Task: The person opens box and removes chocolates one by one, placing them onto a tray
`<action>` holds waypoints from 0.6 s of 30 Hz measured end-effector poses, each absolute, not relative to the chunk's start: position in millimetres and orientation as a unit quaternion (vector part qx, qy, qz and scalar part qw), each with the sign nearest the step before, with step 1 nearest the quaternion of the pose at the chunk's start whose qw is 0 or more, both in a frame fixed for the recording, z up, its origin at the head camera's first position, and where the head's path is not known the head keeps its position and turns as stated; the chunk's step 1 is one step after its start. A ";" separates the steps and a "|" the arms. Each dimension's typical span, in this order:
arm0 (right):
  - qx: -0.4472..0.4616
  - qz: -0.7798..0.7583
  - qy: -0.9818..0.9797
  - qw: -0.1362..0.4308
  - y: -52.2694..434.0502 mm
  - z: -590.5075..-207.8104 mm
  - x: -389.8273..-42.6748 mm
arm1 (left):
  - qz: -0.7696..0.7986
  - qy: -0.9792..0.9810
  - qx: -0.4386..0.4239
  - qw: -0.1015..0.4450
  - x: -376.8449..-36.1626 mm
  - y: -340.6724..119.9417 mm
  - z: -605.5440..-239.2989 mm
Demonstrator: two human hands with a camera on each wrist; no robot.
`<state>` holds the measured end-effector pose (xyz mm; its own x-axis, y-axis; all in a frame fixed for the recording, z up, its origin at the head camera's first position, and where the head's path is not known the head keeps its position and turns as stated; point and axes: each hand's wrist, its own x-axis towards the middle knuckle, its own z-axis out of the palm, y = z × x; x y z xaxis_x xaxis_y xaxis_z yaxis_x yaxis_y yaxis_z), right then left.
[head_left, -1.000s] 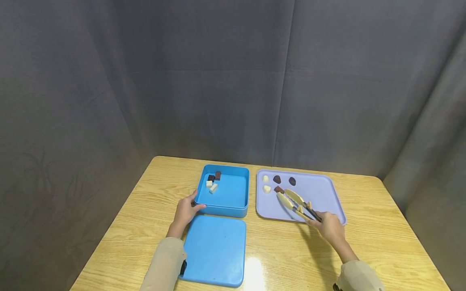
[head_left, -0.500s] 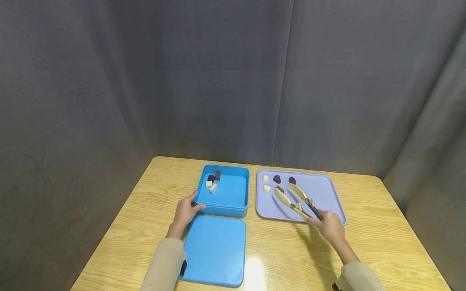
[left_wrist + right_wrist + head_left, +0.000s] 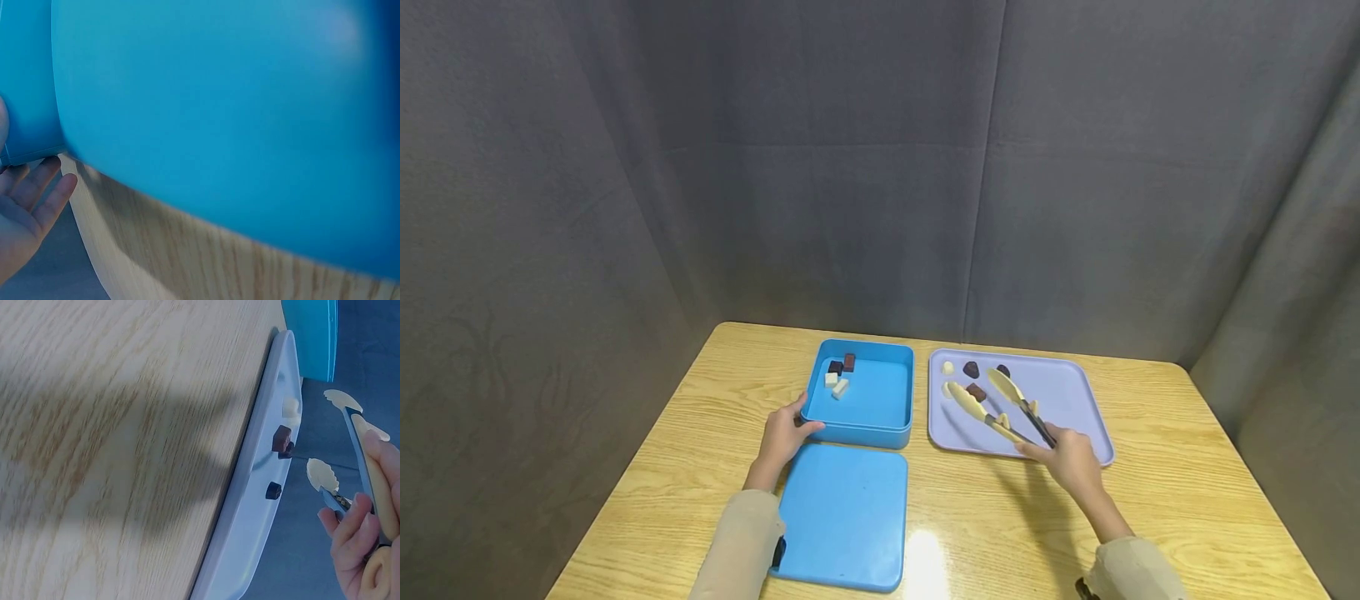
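My left hand (image 3: pixel 782 432) holds the front left corner of a blue box (image 3: pixel 857 436), thumb on the front wall, fingers along the side. Inside that box lie a dark chocolate cube (image 3: pixel 835 367), a brown bar (image 3: pixel 848 362), a white cube (image 3: pixel 831 380) and a white bar (image 3: pixel 840 388). My right hand (image 3: pixel 1071 458) grips cream-tipped tongs (image 3: pixel 968 403), their arms spread apart over a lilac tray (image 3: pixel 1063 408). Between the tong heads appears a brown chocolate block (image 3: pixel 976 392). One head partly hides a white piece (image 3: pixel 947 388); the other overlaps a dark piece (image 3: pixel 1003 370).
A flat blue lid (image 3: pixel 842 517) lies on the wooden table (image 3: pixel 985 533) in front of the box. Farther back on the tray are a white piece (image 3: pixel 948 367) and a dark rounded piece (image 3: pixel 971 369). A grey curtain (image 3: pixel 850 208) hangs behind the table.
The tongs have spread wider and shifted left and slightly back, their heads parting around the brown block. My right hand moved a little left with them. The left hand stays at the box.
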<state>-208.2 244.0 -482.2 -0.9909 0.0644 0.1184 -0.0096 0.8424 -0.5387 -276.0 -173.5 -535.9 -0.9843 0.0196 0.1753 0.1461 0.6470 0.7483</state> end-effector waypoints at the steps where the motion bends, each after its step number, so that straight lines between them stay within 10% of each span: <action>1: -0.014 0.281 -0.957 0.067 242.7 -481.9 -208.4 | -0.418 -0.904 -0.045 0.076 -275.9 -173.7 -535.7; 18: 0.004 0.316 -0.947 0.066 213.0 -475.1 -215.9 | -0.420 -0.903 -0.045 0.080 -276.4 -174.3 -536.4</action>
